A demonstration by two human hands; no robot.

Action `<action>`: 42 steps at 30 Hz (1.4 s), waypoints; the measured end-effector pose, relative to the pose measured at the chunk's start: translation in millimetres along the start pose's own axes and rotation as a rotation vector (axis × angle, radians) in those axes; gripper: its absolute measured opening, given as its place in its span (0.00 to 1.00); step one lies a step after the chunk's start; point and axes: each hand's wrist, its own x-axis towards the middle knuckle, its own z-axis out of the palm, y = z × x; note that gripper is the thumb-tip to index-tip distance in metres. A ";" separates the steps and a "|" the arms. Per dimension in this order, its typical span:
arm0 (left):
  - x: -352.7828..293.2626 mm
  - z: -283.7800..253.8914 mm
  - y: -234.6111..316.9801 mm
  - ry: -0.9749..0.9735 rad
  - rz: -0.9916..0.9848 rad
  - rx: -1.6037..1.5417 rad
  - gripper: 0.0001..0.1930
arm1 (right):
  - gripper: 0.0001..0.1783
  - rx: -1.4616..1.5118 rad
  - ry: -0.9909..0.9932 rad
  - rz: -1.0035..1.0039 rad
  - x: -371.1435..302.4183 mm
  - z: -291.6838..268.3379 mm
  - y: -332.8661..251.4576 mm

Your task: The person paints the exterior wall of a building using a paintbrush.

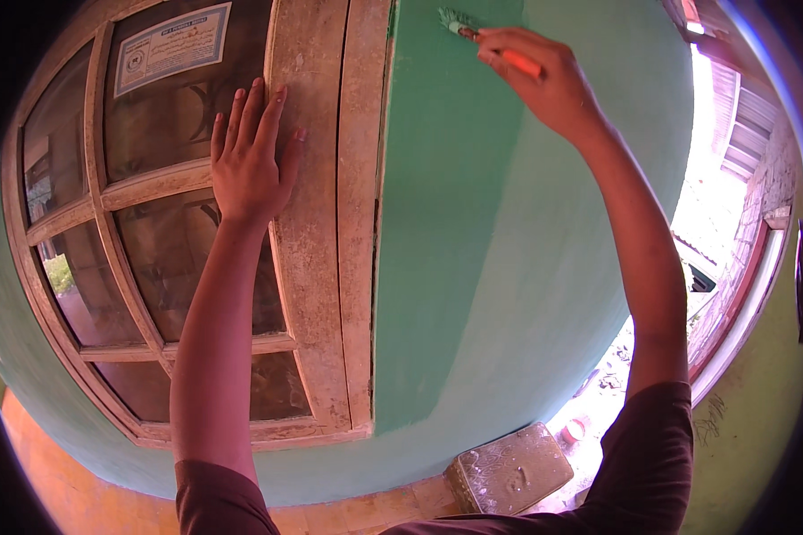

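Note:
My right hand [544,80] is closed round the orange handle of a paintbrush [522,62], high up at the wall. Green paint coats the bristles, which touch or nearly touch the wall [553,214]. A darker green band of paint [437,196] runs down beside the window frame; the wall to its right is paler. My left hand [254,165] lies flat with fingers stretched on the worn wooden window frame [308,241], partly over the glass. Nothing is held in it.
A paper notice [171,49] is stuck on the upper glass pane. Below the wall stands a paint-spattered box-like block [513,468] on the tiled floor [348,513], with a small reddish container [573,431] beside it. A bright opening [714,187] is at the right.

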 end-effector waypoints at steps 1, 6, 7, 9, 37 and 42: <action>0.1 -0.1 0.4 0.004 0.003 -0.006 0.25 | 0.07 0.024 -0.014 -0.006 -5.1 5.6 3.8; 0.1 1.9 0.2 -0.004 -0.012 0.003 0.26 | 0.07 0.164 -0.137 0.036 -40.7 10.2 -29.0; -0.1 1.6 -0.8 -0.001 -0.012 0.004 0.26 | 0.06 0.217 -0.252 0.117 -42.7 8.0 -35.8; -0.5 0.7 -2.3 -0.001 -0.011 0.005 0.26 | 0.05 0.328 -0.361 0.221 -40.2 1.6 -42.0; 0.5 0.7 0.7 0.019 -0.007 -0.017 0.25 | 0.11 -0.174 0.059 -0.403 18.1 28.0 -6.1; 0.5 1.7 0.3 0.024 -0.005 -0.024 0.25 | 0.11 -0.015 -0.071 -0.224 1.2 33.6 -35.1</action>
